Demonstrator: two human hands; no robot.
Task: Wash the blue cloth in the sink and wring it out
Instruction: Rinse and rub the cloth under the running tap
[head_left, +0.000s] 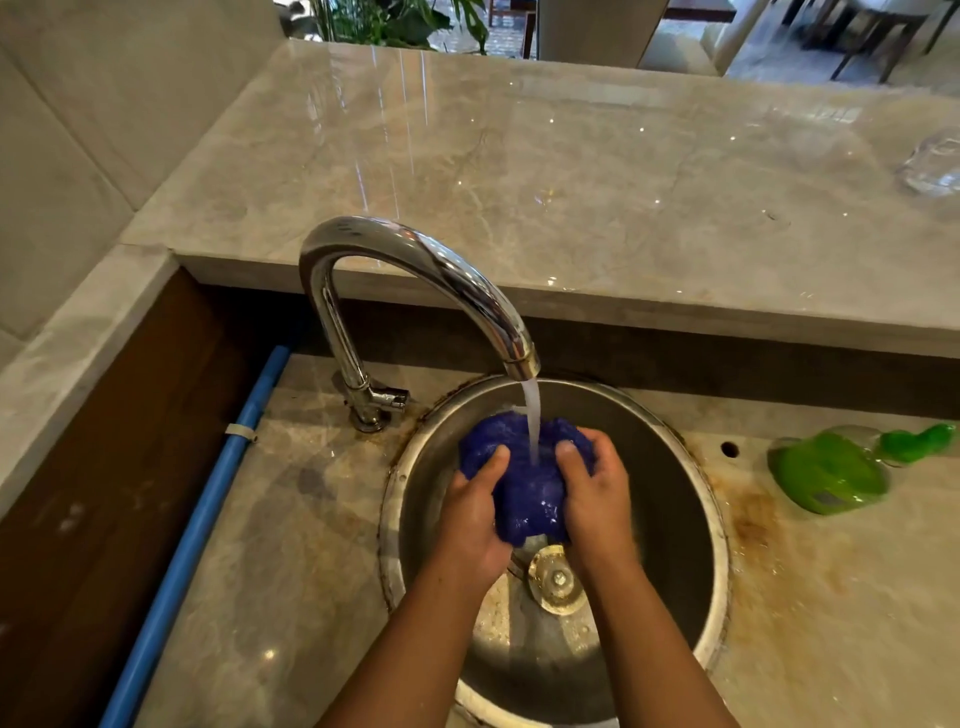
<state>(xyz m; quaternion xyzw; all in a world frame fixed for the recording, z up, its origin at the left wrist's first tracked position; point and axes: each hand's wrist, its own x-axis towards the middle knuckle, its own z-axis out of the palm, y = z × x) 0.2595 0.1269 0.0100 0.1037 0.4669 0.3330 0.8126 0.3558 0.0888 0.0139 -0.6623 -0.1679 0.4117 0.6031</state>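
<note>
Blue cloth (524, 483) bunched under tap stream, left hand (475, 512), right hand (597, 499) gripping sides.

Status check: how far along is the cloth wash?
Done: the tap is running and the cloth looks soaked. In hand: left hand and right hand grip the bunched cloth under the stream, over the sink. Left: wringing it out; no twist shows yet, and the tap needs closing.
</note>
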